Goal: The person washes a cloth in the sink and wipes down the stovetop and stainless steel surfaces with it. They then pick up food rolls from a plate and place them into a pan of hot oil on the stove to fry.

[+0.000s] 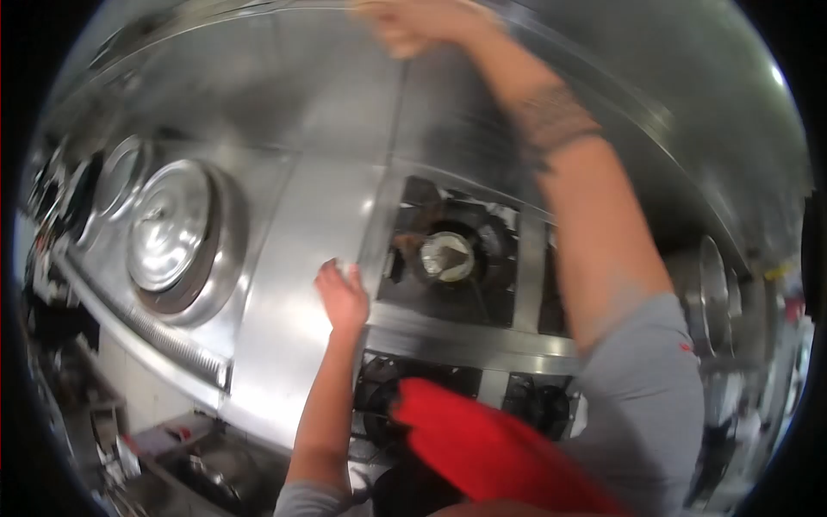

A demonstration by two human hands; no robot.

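My right hand (413, 24) reaches up to the steel back panel at the top of the view, blurred by motion. A pale, yellowish cloth-like thing (399, 39) shows under its fingers, against the panel. Lower down, my left hand (342, 295) hovers over or rests on the bare steel counter (284, 302), its fingers apart and nothing in them. Right of it lies a gas burner (448, 256) with a dark grate in the stove top.
A large lidded steel pot (172, 228) stands at the left, beside another round lid or pan (123, 177). More burners (538, 403) are near my body, partly behind a red cloth (482, 444). Steel pans (711, 293) stand at the right.
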